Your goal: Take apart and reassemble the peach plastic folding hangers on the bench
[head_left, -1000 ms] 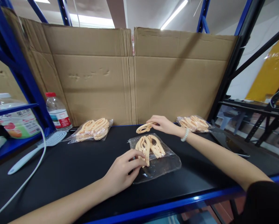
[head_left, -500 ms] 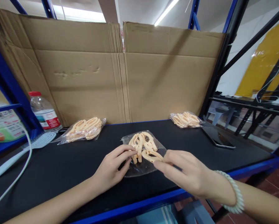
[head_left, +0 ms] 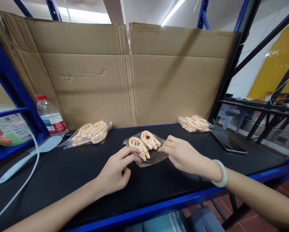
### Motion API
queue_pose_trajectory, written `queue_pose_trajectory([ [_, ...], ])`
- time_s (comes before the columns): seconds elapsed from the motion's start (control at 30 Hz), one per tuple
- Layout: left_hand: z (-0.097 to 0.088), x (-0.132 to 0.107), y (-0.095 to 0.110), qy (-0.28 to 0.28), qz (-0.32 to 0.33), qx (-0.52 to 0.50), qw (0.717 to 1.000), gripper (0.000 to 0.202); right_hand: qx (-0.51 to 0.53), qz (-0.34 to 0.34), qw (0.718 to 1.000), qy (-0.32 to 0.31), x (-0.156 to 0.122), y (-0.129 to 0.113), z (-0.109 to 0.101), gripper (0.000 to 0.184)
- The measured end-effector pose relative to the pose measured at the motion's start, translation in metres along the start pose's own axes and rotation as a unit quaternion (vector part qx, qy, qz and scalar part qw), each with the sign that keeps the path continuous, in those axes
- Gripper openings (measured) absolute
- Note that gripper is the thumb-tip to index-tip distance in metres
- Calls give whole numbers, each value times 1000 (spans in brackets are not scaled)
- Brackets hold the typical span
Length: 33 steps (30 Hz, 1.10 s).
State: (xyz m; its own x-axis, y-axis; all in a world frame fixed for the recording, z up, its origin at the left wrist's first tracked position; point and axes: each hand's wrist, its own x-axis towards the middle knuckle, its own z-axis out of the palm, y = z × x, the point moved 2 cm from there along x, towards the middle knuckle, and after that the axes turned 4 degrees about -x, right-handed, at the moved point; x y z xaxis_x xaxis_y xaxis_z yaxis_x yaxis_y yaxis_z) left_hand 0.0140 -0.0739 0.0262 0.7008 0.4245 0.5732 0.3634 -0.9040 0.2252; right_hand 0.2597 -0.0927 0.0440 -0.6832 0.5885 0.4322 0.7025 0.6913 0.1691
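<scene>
A clear plastic bag (head_left: 156,158) lies flat on the black tabletop in front of me. On or in it are pale cream, looped pieces (head_left: 137,146) that look like soft rings with long tails; I cannot tell their exact kind. My left hand (head_left: 116,169) rests at the bag's near left side, fingertips touching the nearer loop and the plastic, thumb apart from the fingers. At the right edge of the bag, my right hand (head_left: 180,153) has its fingers pinched together on the plastic. Its fingertips partly hide what is between them.
Filled bags of similar loops stand back left (head_left: 91,132) and back right (head_left: 195,123). A phone (head_left: 228,141) lies at right. At left are a pale blue hairbrush (head_left: 45,145), a white cable (head_left: 30,174) and a red-capped bottle (head_left: 50,116). A cardboard wall (head_left: 173,80) closes the back.
My right hand has moved up and left to the bag's right edge; the loop it held no longer shows in its fingers. The loops lie differently, in two groups. My left hand stays near the bag.
</scene>
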Motion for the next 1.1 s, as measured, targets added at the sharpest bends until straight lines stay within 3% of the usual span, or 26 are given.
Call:
queue_pose_trajectory([
  [0.1,2,1,5,-40,-24,7,999,39,142,-31,989,-38,-5,29,-13,47],
  [0.2,8,1,6,-50,-31,16,998,18,200,-45,974,-96,-4,57,-6,48],
  [0.33,11,2,1,-17,-39,-21,999,12,245,-20,967,-68,2,78,18,12],
  [0.37,10,2,0,-2,-46,-34,998,12,266,-18,962,-56,3,79,24,6],
  [0.47,4,2,-4,35,-97,-74,992,12,346,4,938,-18,3,73,32,14],
  [0.57,3,0,-8,43,-180,-120,975,12,424,70,903,6,0,58,35,17],
  [0.77,7,-4,-22,73,-320,-213,920,9,578,187,794,13,-1,36,48,24],
  [0.83,9,-4,-24,67,-343,-240,906,12,598,209,772,39,-1,37,53,28],
  [0.97,10,-4,-26,56,-359,-251,897,20,574,215,788,58,-2,41,59,23],
  [1.1,8,-4,-23,26,-328,-169,929,9,538,222,813,36,-2,44,60,21],
])
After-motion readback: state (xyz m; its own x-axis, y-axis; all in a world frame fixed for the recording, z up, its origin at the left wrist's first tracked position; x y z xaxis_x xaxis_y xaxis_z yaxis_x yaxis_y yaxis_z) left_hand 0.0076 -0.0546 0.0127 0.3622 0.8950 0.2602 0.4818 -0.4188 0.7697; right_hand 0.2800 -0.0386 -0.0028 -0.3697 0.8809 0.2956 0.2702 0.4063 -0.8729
